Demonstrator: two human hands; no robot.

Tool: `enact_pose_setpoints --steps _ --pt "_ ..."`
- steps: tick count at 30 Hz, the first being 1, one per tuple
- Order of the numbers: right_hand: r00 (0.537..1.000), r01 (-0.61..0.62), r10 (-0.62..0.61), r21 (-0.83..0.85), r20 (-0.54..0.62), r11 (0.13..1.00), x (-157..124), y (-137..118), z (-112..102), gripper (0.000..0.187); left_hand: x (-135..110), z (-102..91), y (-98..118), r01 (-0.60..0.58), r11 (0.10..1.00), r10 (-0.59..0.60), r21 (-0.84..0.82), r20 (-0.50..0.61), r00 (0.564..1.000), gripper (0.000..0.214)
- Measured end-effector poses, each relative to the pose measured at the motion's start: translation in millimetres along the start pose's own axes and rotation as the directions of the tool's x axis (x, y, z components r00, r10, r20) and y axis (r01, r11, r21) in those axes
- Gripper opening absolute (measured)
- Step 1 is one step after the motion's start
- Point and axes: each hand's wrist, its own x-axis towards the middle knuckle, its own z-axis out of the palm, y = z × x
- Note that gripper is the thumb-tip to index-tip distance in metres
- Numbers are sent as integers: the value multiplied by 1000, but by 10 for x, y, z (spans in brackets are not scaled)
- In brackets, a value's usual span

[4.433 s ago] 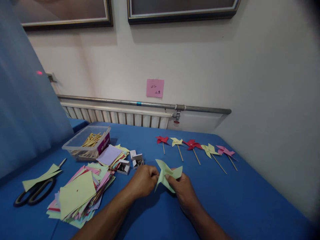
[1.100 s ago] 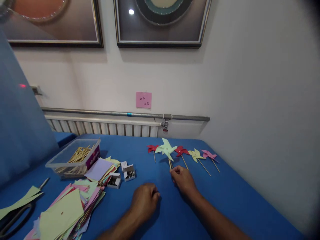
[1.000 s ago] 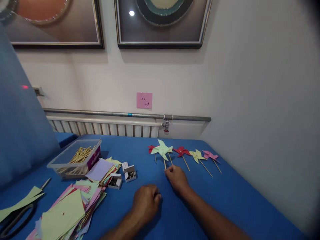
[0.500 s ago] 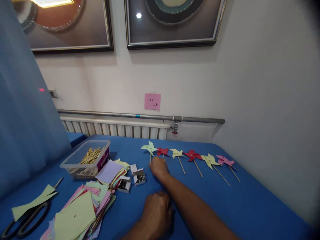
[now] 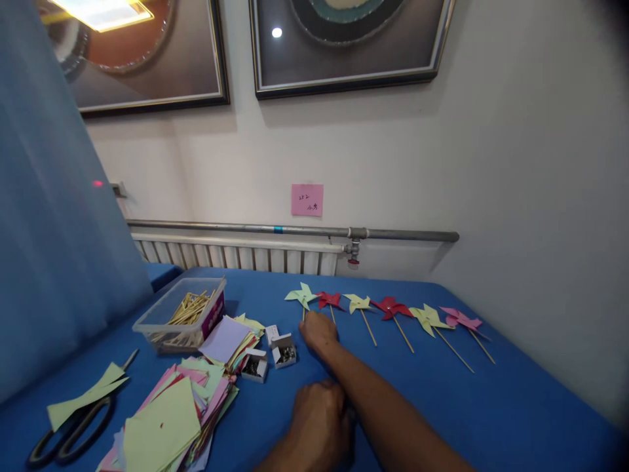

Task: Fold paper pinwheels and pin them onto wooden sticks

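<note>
My right hand reaches across the blue table with its fingers closed on the stick of a light green paper pinwheel, the leftmost in a row. Nearer to me, my left hand is curled into a fist beside my right forearm; its fingertips are hidden, so what it may hold does not show. To the right of the green pinwheel lie a small red pinwheel, a pale yellow pinwheel, a larger red pinwheel, a yellow-green pinwheel and a pink pinwheel.
Left of my hands, small open boxes hold metal bits. Beyond them are stacked coloured paper squares, a clear plastic tub of wooden sticks and black-handled scissors under a paper strip. A radiator and pipe run along the wall.
The camera has turned slightly left, so everything sits farther right in view. My right hand stays at the green pinwheel's stick, and my left hand stays closed beside my right forearm.
</note>
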Motion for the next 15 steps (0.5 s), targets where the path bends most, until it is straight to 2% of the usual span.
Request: enact_pose_setpoints --steps 4,8,11,15 --pt "999 31 -30 68 -24 997 -43 30 3 29 -1 -26 10 -7 1000 7 2 8 1000 27" --pt "996 67 -56 196 -64 978 -212 154 -21 31 17 -56 8 7 998 -7 60 5 1000 26" --pt "996 81 -63 333 -66 940 -478 364 -28 38 5 -93 26 2 995 -1 100 -8 1000 25" --pt "998 68 -49 516 -51 854 -993 739 36 41 -56 -136 93 -112 986 109 121 32 993 28"
